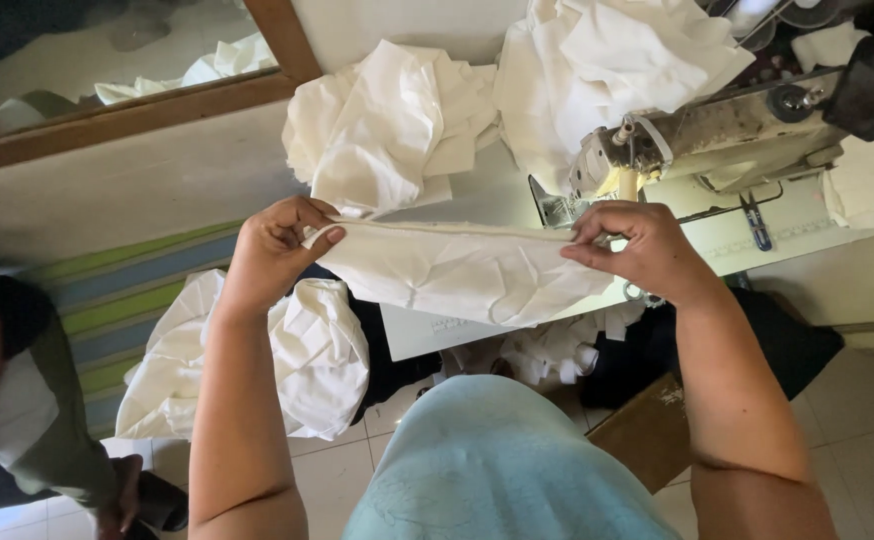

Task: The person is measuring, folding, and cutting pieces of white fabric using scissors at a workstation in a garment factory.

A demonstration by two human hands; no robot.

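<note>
Stretching between both grips, a white cloth piece (457,270) is being pinched closed by the left hand (272,250) and right hand (637,245). Beyond the right grip, the sewing machine (717,135) is being left unused; stitching appears not yet begun.

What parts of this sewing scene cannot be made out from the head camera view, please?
- Needle area of the sewing machine: hidden behind the right hand and the white cloth piece.
- Scissors: too small to tell if open.
- Person at left: cut off by the frame edge.
- Left hand fingers: curled around the cloth edge, tips hidden.
- Cloth pile: cut off by the top edge.
</note>
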